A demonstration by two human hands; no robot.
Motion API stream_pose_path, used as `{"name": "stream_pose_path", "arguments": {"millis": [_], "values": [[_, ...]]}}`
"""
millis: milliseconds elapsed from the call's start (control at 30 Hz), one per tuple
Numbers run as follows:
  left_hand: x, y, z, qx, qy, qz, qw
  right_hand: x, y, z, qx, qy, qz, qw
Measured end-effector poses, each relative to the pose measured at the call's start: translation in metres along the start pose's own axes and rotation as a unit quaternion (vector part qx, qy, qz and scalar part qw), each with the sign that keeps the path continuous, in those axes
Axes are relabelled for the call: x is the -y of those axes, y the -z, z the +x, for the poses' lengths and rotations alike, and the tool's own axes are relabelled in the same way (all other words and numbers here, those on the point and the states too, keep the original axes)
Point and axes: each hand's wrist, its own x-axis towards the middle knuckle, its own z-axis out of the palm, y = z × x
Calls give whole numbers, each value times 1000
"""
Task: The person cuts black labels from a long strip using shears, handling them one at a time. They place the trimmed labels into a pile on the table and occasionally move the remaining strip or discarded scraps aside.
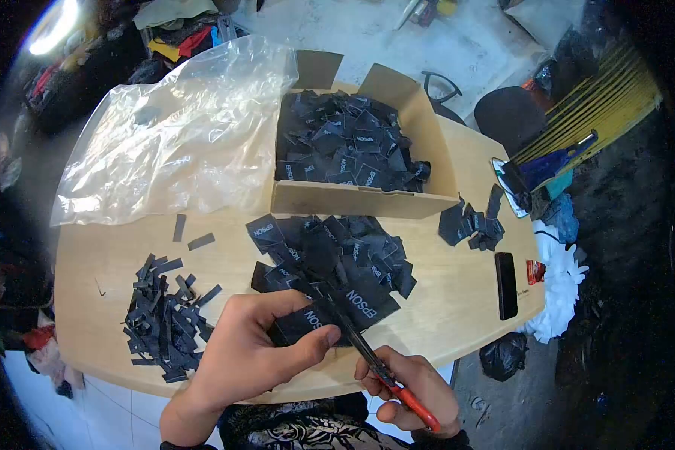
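Observation:
My left hand (266, 345) pinches a black fabric piece (298, 322) with white EPSON lettering between thumb and fingers. My right hand (412, 386) is wrapped round scissors (367, 352) with a red handle, whose dark blades point up and left over the black fabric. Whether the blades are apart is hard to tell. Just beyond both hands lies a pile of black EPSON pieces (352, 247) on the wooden table (442, 300). To the left is a heap of narrow black strips (165, 322), with two loose strips above it.
Behind the pile stands a cardboard box (352, 201) full of black pieces. Clear plastic (180, 142) covers the back left. A small group of black scraps (472, 225), a phone (506, 285) and a red packet (535, 271) lie at the right.

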Motion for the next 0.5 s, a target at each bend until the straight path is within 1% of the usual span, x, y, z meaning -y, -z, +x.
{"name": "stream_pose_path", "arguments": {"millis": [33, 100, 133, 200, 333, 467, 500], "values": [[-2, 0, -1, 0, 1, -1, 1000, 0, 0, 0, -2, 2, -8, 1000], [-4, 0, -1, -9, 45, 10, 999, 5, 0, 0, 3, -4, -10, 1000], [-4, 0, -1, -9, 46, 8, 999, 7, 1, 1, 9, -10, -12, 1000], [-1, -1, -1, -9, 14, -26, 1000, 7, 1, 2, 14, -14, -8, 1000], [-4, 1, -2, 3, 16, -32, 999, 10, 1, 2, 21, -39, 12, 999], [-3, 1, -3, 3, -3, -33, 999, 10, 6, 2, 33, -29, 12, 999], [-2, 0, -2, 4, -15, -35, 999, 7, 10, 1, 62, -20, 1, 998]]}}
